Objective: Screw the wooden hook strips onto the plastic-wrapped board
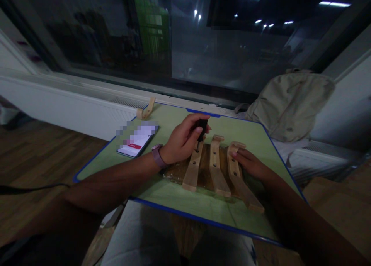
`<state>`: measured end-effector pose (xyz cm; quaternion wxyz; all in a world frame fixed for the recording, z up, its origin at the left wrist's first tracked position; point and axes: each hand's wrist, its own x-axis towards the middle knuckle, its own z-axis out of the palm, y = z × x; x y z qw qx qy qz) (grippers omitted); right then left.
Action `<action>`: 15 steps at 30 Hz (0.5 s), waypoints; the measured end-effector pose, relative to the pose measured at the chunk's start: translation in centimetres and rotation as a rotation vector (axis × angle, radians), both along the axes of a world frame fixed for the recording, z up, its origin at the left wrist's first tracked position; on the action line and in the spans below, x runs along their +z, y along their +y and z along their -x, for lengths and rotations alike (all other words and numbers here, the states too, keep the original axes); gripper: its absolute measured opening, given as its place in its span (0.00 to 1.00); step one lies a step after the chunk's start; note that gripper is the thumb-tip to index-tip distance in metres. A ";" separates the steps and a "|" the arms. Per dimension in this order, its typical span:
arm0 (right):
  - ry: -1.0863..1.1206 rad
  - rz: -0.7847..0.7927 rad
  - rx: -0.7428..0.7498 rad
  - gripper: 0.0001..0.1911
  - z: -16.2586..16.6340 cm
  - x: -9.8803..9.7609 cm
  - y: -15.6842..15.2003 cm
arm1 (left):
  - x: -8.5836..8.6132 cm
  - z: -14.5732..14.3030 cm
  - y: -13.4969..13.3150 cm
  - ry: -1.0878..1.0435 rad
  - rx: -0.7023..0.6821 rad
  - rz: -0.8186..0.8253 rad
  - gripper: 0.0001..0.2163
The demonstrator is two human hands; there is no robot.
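Observation:
My left hand (183,139) is closed round a small black-handled screwdriver (202,127), its tip down on the leftmost of three pale wooden hooks (193,168). The three hooks lie side by side on a dark wooden board (204,174) on a green table (174,198). My right hand (251,164) lies on the rightmost hook (240,181), fingers flat and pressing it down. The middle hook (216,166) lies untouched between my hands. A purple watch sits on my left wrist.
A phone (138,139) with a lit screen lies at the table's left. A spare wooden hook (146,110) rests at the far left corner. A beige backpack (290,102) stands at the right by the window sill. A radiator runs behind.

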<state>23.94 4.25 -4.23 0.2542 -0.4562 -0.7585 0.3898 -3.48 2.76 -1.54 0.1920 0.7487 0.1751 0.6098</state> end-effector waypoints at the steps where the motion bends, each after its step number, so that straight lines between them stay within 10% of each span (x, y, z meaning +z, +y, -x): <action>1: -0.006 0.006 0.000 0.30 0.0 0.0 0.0 | 0.0 0.0 0.1 0.009 0.012 -0.028 0.14; 8: 0.009 0.017 -0.001 0.29 0.0 -0.1 -0.1 | 0.6 0.1 0.0 0.064 0.212 -0.117 0.15; 15: -0.015 0.001 -0.012 0.31 0.0 0.0 -0.1 | 0.0 -0.3 -0.7 0.023 -0.002 0.016 0.16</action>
